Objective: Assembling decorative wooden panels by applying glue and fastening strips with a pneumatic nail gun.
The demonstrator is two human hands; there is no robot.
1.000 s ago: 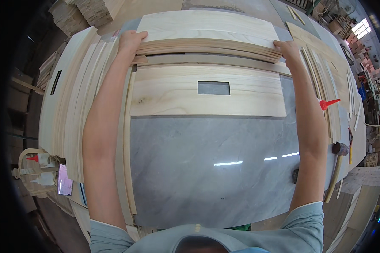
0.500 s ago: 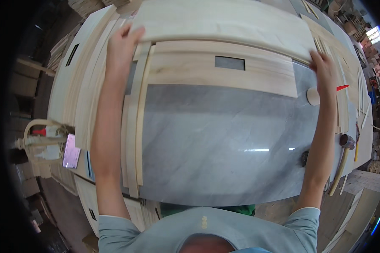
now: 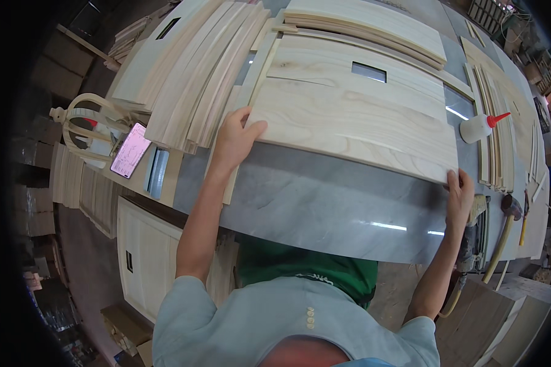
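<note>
Both hands, left hand (image 3: pixel 234 137) and right hand (image 3: pixel 458 194), grasped the pale rectangular wooden panel (image 3: pixel 355 125) over the grey marble worktop's (image 3: pixel 324 205) front edge; level, even pulling seemed wisest.

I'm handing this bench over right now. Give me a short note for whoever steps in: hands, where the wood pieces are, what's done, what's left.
Left hand: gripping the near left corner of the wide wooden panel.
Right hand: gripping its near right corner.
Panel: lies flat on the grey stone-look tabletop, overlapping a slotted board behind it.
Nearby: thin strips stacked to the left, a glue bottle with a red tip to the right.
Done: panel laid on the top.
Left: apparently its final positioning; both hands are on it.
</note>
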